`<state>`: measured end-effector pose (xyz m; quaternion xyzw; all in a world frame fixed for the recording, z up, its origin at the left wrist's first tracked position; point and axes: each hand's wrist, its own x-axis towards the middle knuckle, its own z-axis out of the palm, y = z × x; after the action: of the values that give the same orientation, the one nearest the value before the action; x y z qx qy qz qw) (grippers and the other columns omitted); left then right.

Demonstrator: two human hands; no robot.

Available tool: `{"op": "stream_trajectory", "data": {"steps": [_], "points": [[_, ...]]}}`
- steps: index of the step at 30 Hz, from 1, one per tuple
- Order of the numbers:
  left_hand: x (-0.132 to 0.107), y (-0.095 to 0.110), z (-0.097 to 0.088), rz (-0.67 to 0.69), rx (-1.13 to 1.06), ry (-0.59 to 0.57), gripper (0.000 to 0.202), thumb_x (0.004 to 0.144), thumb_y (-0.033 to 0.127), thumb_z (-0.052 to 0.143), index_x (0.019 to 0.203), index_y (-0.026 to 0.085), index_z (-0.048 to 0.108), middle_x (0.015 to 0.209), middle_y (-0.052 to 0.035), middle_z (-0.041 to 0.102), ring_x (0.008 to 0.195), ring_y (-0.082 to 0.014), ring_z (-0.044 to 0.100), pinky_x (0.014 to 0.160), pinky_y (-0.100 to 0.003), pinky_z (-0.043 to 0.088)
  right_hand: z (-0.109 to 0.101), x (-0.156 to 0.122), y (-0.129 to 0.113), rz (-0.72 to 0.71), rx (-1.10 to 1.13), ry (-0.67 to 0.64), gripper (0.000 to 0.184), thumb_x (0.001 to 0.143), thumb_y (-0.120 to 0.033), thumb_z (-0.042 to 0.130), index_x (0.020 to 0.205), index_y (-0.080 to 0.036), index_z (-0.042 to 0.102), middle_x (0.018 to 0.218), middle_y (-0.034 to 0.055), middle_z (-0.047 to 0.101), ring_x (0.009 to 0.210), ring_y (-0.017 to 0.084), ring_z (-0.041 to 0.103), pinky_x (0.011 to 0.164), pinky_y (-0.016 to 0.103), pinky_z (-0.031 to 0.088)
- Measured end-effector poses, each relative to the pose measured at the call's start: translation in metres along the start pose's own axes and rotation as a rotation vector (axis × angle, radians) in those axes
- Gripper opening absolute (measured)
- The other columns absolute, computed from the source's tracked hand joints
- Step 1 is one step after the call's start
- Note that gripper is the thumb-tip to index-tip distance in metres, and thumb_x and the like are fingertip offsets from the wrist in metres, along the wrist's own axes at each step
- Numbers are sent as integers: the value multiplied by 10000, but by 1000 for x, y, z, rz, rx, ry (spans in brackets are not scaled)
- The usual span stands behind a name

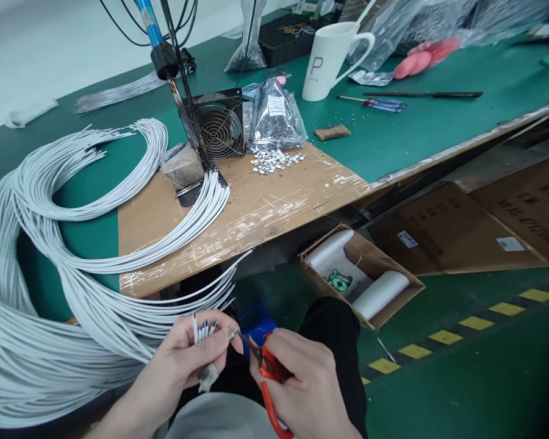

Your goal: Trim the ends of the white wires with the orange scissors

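My left hand is closed around a few white cables, whose cut ends stick up between thumb and fingers. A small greyish wrapped piece shows below its fingers. My right hand grips red-handled scissors. Their dark blades point left and meet a short wire end at my left fingertips; whether they are cutting cannot be made out. A large bundle of white cables curves past my left hand, its loose ends fanning out just above it. More coiled cables lie on the bench.
A soldering iron hangs over the cardboard mat, near a small fan and scattered small white parts. Behind stand a silver bag and a white mug. An open carton sits below the bench edge.
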<state>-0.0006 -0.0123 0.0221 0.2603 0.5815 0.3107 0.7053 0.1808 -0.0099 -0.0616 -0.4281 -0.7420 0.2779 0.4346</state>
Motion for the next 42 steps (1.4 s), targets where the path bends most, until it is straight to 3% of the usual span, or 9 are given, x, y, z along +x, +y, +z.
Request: {"op": "stream_trajectory", "data": {"steps": [10,30,42], "points": [[1,-3,-2,1,-11,-15,474,806,615,815,829,149,735,513,65,422,459,-60,217,453,-238,77,3,-4,-1,34,4,-28,395,815,-58,554,670,-240,235,578,-62,328,501,89,313,475,241,259],[1,1,-1,-32,-34,-6,496,762,615,851,811,135,738,510,58,446,455,-58,220,454,-231,80,7,-3,-1,-39,-42,52,406,852,-43,545,628,-238,269,557,-61,325,493,89,297,462,246,253],[3,-6,0,57,-44,3,447,809,589,822,832,146,775,529,48,447,488,-85,232,478,-262,109,40,-16,-12,191,169,222,359,750,-55,605,549,-213,354,565,-64,310,489,78,270,437,246,207]]}}
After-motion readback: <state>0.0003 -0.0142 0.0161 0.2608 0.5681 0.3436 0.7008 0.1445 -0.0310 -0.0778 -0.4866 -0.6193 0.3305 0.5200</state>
